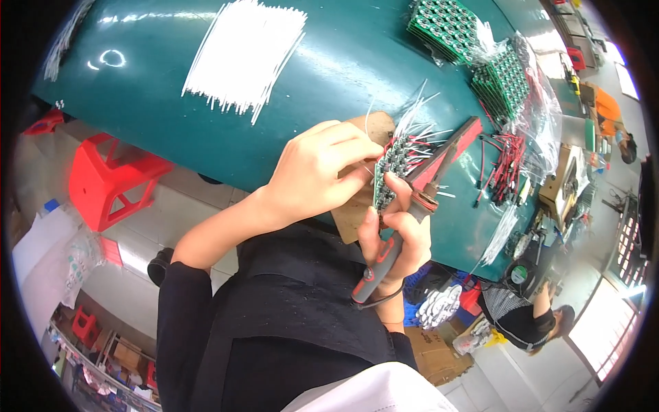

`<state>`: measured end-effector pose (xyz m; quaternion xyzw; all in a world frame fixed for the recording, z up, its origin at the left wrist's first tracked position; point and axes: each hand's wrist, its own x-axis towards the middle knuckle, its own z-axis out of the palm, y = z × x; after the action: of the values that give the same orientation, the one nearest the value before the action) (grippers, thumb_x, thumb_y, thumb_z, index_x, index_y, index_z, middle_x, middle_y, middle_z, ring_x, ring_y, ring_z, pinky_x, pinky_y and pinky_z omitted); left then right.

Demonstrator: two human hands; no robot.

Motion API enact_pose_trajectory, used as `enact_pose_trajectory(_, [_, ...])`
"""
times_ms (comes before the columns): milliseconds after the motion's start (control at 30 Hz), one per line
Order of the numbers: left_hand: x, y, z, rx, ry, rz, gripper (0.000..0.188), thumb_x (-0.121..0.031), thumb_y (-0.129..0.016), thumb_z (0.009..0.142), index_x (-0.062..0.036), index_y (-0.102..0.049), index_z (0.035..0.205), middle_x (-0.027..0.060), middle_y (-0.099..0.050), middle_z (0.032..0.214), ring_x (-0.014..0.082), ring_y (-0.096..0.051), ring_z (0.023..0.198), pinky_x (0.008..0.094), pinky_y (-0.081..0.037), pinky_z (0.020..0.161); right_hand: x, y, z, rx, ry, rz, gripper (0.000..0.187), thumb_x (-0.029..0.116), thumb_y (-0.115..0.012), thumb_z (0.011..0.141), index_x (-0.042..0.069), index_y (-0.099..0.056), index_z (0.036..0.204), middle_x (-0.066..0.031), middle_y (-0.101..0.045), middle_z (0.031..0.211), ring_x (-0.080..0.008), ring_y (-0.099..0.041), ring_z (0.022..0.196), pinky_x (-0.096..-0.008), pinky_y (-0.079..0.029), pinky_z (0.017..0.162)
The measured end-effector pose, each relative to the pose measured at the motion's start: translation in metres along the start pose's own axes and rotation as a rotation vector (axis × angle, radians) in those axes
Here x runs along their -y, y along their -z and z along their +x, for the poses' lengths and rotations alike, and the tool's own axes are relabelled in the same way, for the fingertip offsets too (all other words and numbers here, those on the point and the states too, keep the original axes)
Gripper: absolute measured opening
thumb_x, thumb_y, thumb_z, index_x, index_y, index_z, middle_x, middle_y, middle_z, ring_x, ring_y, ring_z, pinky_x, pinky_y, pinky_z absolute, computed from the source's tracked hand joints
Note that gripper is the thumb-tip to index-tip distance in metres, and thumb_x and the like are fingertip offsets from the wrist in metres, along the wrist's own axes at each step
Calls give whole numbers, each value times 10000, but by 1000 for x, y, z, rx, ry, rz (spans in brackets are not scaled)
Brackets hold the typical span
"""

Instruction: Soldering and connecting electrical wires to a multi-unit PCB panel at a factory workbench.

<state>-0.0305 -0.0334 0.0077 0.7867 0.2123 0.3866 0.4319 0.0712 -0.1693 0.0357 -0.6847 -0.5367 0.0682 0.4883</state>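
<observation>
My right hand (pixel 405 237) grips the grey-and-red handle of a soldering iron (pixel 377 269), which slants across the palm. Its thumb and fingers also steady the near end of a strip of green circuit boards (pixel 382 182) with black and red wires along it. My left hand (pixel 316 165) comes in from the left with its fingertips closed against the far end of the boards. A thin white wire (pixel 371 113) rises by those fingertips; whether they pinch it is hidden. Under the boards lies a brown wooden block (pixel 353 213). A red bar (pixel 456 144) lies just beyond my right hand.
White wires (pixel 244 51) lie in a wide bundle on the green table (pixel 151 117). Stacked green circuit boards (pixel 446 27) stand at the far right, near red wires (pixel 506 161) and plastic wrapping (pixel 542 130). A red stool (pixel 110 182) stands left; another person (pixel 525 319) works at right.
</observation>
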Motion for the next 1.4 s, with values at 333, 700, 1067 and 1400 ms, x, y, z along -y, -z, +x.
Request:
enact_pose_trajectory(333, [29,38,6,377,815,-842,312,-178,-550,996,27,-628,1218,104,-694,1078,64,-546,774,202,-468,697,6,-17,4,90,166,-243,220,17,-747,779,51,-541,848,-206,-689,1095,-379,-654,956,-424,-526,829])
enact_pose_trajectory(700, [20,46,22,590,588,13,282,-277,-512,1012,-67,-607,1173,74,-689,1003,209,-640,805,323,-517,716,-13,-48,-21,198,284,-500,286,51,-673,672,133,-672,947,-150,-613,877,-280,-626,788,-337,-527,612])
enact_pose_trajectory(1067, [17,93,-8,445,646,-802,167,-118,-629,899,-40,-594,1043,10,-544,918,65,-490,866,207,-428,750,-5,-45,-18,267,158,-483,289,72,-714,677,111,-651,956,-120,-647,971,-283,-617,836,-350,-527,649])
enact_pose_trajectory(1400, [18,42,-62,-69,246,28,149,24,-663,873,1,-582,995,90,-598,904,118,-603,740,236,-477,579,-5,-40,-13,359,137,-434,306,57,-710,666,110,-653,962,-122,-608,912,-304,-610,843,-360,-525,657])
